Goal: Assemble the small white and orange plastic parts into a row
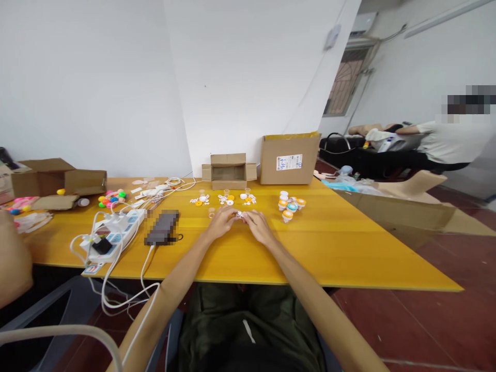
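My left hand (221,221) and my right hand (258,226) rest on the yellow table (329,248), fingertips meeting around a small white part (240,214). Both hands are closed in a pinch on it. Just beyond them lie small groups of white and orange plastic pieces (226,199). To the right stands a cluster of little round assembled toys (290,203) in white, orange and teal. A tiny clear cup (211,211) sits beside my left hand.
A small open cardboard box (228,171) and a larger box (289,158) stand at the wall. A power strip (112,235) with white cables and a dark device (161,227) lie left. Colourful balls (111,198) and another open box (54,181) sit far left. A person (445,142) is at the back right.
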`<action>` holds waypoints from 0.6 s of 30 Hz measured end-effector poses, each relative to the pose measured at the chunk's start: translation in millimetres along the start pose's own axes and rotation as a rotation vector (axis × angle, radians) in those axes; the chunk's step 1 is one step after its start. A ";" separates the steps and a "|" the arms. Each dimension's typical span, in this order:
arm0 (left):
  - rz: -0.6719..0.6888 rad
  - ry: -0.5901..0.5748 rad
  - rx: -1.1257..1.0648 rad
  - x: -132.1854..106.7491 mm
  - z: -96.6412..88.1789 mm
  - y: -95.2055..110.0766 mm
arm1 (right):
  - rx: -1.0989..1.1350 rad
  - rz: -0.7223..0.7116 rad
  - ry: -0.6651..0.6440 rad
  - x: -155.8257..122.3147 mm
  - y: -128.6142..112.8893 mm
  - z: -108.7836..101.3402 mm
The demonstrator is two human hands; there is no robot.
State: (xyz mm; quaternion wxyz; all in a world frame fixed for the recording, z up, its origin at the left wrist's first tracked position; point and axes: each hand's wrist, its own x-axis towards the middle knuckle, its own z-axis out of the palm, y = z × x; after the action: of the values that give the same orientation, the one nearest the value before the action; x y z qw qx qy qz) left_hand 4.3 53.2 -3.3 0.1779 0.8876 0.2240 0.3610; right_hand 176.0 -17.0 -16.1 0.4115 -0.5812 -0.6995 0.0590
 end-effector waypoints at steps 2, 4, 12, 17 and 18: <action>0.035 -0.031 0.126 -1.0 -3.1 -0.4 | -0.002 -0.003 0.008 -0.1 -0.8 -0.6; 0.052 -0.059 0.235 -2.3 -5.7 -1.2 | -0.011 -0.007 0.020 -0.2 -1.4 -1.0; -0.020 -0.106 0.473 -5.3 -7.7 -5.5 | -0.140 -0.042 0.072 -0.5 -1.6 0.8; -0.061 -0.112 0.501 -6.4 -6.3 -7.4 | -0.177 -0.059 0.081 -0.8 -1.2 2.4; -0.066 -0.108 0.501 -6.6 -6.1 -7.7 | -0.182 -0.061 0.082 -0.9 -0.9 2.8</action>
State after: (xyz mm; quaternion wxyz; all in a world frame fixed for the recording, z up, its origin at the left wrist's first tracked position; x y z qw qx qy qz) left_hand -6.4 57.1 -6.6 -0.0238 0.9141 0.3256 0.2404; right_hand 173.5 -17.0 -17.9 0.3869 -0.5966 -0.7019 -0.0414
